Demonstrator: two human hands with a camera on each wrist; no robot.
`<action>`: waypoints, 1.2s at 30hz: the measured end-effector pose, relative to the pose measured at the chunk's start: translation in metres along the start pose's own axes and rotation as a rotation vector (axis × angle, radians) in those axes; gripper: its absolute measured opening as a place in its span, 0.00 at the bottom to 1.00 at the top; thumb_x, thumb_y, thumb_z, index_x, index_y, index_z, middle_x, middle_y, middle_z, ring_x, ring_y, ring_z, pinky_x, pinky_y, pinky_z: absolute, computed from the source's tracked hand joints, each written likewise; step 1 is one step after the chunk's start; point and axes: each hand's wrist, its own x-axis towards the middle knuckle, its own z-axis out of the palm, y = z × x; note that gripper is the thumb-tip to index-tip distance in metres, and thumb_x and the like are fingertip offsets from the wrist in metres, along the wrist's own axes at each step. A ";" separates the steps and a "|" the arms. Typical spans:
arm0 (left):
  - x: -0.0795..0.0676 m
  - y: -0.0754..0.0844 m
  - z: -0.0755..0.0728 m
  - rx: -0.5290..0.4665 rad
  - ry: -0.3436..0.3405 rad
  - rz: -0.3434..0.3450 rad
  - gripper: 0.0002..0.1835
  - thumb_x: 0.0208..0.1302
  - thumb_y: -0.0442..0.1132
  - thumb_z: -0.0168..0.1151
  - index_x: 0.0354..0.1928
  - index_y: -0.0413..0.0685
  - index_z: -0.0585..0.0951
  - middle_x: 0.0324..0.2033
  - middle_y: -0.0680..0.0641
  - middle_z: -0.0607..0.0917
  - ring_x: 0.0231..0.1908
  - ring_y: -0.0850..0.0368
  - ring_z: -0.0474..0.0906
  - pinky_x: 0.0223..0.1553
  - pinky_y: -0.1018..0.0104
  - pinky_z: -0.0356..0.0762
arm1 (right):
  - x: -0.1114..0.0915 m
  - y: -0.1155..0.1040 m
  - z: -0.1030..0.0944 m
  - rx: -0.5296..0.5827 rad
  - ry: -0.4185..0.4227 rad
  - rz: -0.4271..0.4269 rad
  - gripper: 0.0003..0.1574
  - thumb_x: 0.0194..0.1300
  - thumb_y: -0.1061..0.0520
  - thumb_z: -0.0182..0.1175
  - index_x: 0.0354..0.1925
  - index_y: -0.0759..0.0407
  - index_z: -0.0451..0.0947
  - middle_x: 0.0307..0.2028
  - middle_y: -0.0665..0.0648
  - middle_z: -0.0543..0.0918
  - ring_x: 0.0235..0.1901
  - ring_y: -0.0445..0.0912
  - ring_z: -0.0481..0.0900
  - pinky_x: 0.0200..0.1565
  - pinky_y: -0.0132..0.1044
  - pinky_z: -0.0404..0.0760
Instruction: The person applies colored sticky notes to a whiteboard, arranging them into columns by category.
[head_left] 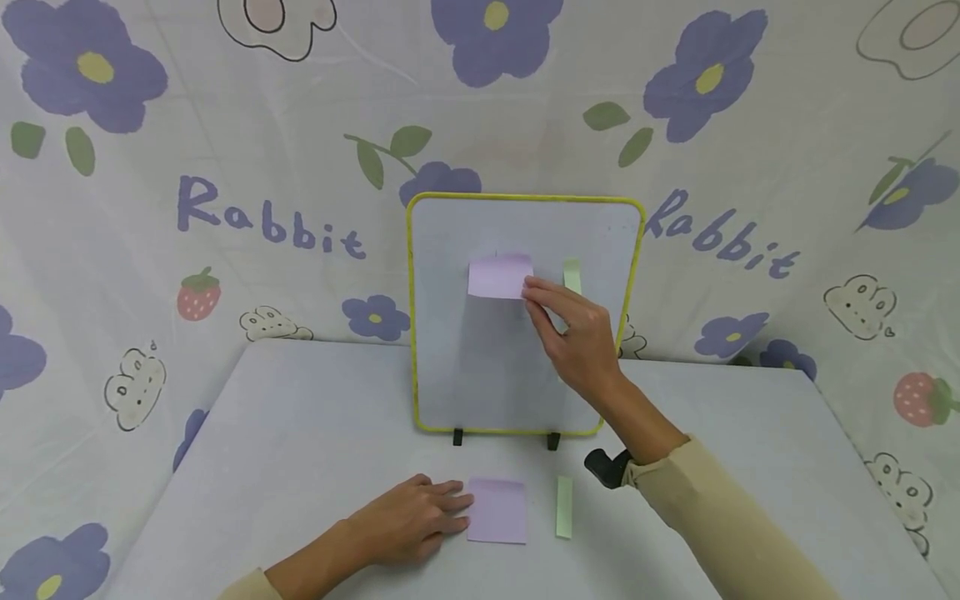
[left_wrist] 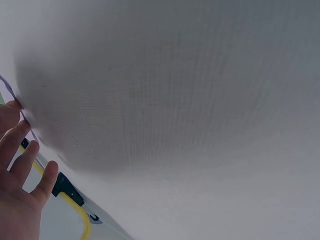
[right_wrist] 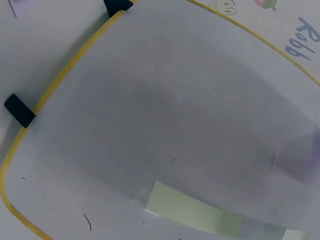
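My right hand (head_left: 577, 337) pinches the lower right corner of a purple sticky note (head_left: 495, 277) between thumb and fingers, up against a whiteboard (head_left: 487, 375) with a yellow rim. Beside that hand a green sticky strip (head_left: 572, 273) is on the board, partly hidden in the head view; the right wrist view shows the strip (right_wrist: 192, 209) more fully. My left hand (head_left: 412, 518) rests on the table with fingers spread, their tips at the left edge of another purple sticky note (head_left: 497, 512). In the left wrist view the fingers of this hand (left_wrist: 22, 172) touch the note's thin edge.
Another green sticky strip (head_left: 564, 507) lies on the white table (head_left: 322, 417), right of the lower purple note. Black feet (head_left: 553, 441) support the board. A patterned cloth (head_left: 292, 117) hangs behind. Something black (head_left: 606, 468) sits at my right wrist.
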 end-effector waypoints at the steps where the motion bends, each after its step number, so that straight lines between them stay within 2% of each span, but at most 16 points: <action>1: 0.000 0.000 0.000 0.004 0.002 0.001 0.20 0.61 0.36 0.60 0.55 0.57 0.86 0.59 0.51 0.82 0.62 0.54 0.76 0.49 0.58 0.77 | 0.000 0.000 0.000 -0.001 -0.002 -0.002 0.13 0.63 0.68 0.66 0.47 0.68 0.85 0.50 0.62 0.86 0.52 0.53 0.84 0.52 0.45 0.81; 9: 0.004 0.002 -0.007 0.003 -0.037 -0.013 0.17 0.65 0.39 0.60 0.54 0.57 0.86 0.58 0.52 0.82 0.62 0.55 0.76 0.52 0.57 0.77 | -0.001 0.003 0.003 -0.041 -0.045 0.015 0.15 0.61 0.70 0.67 0.48 0.69 0.85 0.50 0.62 0.86 0.52 0.53 0.84 0.51 0.46 0.81; 12: 0.010 0.002 -0.017 -0.024 -0.028 -0.023 0.15 0.66 0.39 0.60 0.51 0.56 0.87 0.56 0.52 0.84 0.59 0.57 0.78 0.50 0.59 0.78 | -0.001 0.005 0.003 -0.053 -0.056 0.019 0.16 0.61 0.70 0.67 0.48 0.69 0.85 0.50 0.62 0.86 0.52 0.53 0.84 0.52 0.46 0.81; 14: 0.016 0.000 -0.028 -0.049 -0.005 -0.045 0.14 0.67 0.39 0.60 0.50 0.55 0.88 0.54 0.51 0.85 0.57 0.59 0.79 0.50 0.59 0.78 | -0.001 0.006 0.003 -0.058 -0.062 0.022 0.16 0.61 0.70 0.67 0.48 0.69 0.84 0.50 0.62 0.86 0.51 0.54 0.84 0.52 0.46 0.81; 16: 0.023 -0.005 -0.044 -0.071 0.047 -0.069 0.13 0.67 0.38 0.60 0.49 0.54 0.88 0.53 0.51 0.86 0.55 0.59 0.80 0.51 0.59 0.77 | -0.002 0.007 0.003 -0.062 -0.066 0.025 0.16 0.60 0.70 0.67 0.48 0.69 0.84 0.50 0.62 0.86 0.51 0.54 0.84 0.52 0.46 0.81; 18: 0.031 -0.012 -0.063 -0.099 0.130 -0.086 0.13 0.67 0.37 0.60 0.49 0.51 0.88 0.51 0.50 0.87 0.52 0.58 0.82 0.52 0.59 0.78 | -0.002 0.008 0.002 -0.064 -0.072 0.030 0.16 0.60 0.70 0.67 0.49 0.69 0.84 0.50 0.62 0.86 0.52 0.54 0.84 0.51 0.46 0.81; 23: 0.049 -0.035 -0.114 -0.112 0.411 -0.110 0.12 0.64 0.33 0.62 0.46 0.46 0.88 0.45 0.50 0.88 0.46 0.56 0.85 0.49 0.59 0.80 | -0.003 0.008 0.001 -0.066 -0.088 0.035 0.16 0.60 0.70 0.67 0.48 0.68 0.84 0.50 0.62 0.86 0.52 0.54 0.84 0.51 0.46 0.81; 26: 0.058 -0.047 -0.136 -0.103 0.567 -0.165 0.11 0.64 0.32 0.62 0.46 0.44 0.88 0.43 0.48 0.89 0.45 0.54 0.85 0.47 0.60 0.81 | -0.003 0.009 0.001 -0.067 -0.097 0.035 0.16 0.59 0.71 0.67 0.48 0.68 0.85 0.50 0.62 0.86 0.52 0.54 0.84 0.51 0.46 0.81; 28: 0.065 -0.052 -0.146 -0.086 0.640 -0.222 0.12 0.64 0.31 0.61 0.47 0.42 0.87 0.43 0.47 0.88 0.45 0.53 0.85 0.47 0.60 0.82 | -0.004 0.010 0.001 -0.069 -0.103 0.034 0.16 0.59 0.71 0.67 0.47 0.68 0.85 0.50 0.62 0.86 0.52 0.54 0.84 0.51 0.46 0.81; 31: 0.074 -0.056 -0.156 -0.042 0.691 -0.301 0.15 0.65 0.32 0.60 0.52 0.40 0.85 0.48 0.44 0.87 0.49 0.50 0.83 0.51 0.58 0.80 | -0.004 0.011 0.001 -0.075 -0.111 0.032 0.15 0.60 0.71 0.67 0.47 0.68 0.85 0.50 0.62 0.86 0.52 0.53 0.84 0.52 0.45 0.81; 36: 0.089 -0.062 -0.163 0.036 0.672 -0.369 0.21 0.67 0.31 0.54 0.61 0.38 0.79 0.59 0.43 0.82 0.61 0.48 0.76 0.61 0.54 0.72 | -0.004 0.011 0.001 -0.090 -0.117 0.030 0.15 0.60 0.71 0.67 0.47 0.68 0.85 0.50 0.62 0.86 0.52 0.54 0.84 0.51 0.46 0.82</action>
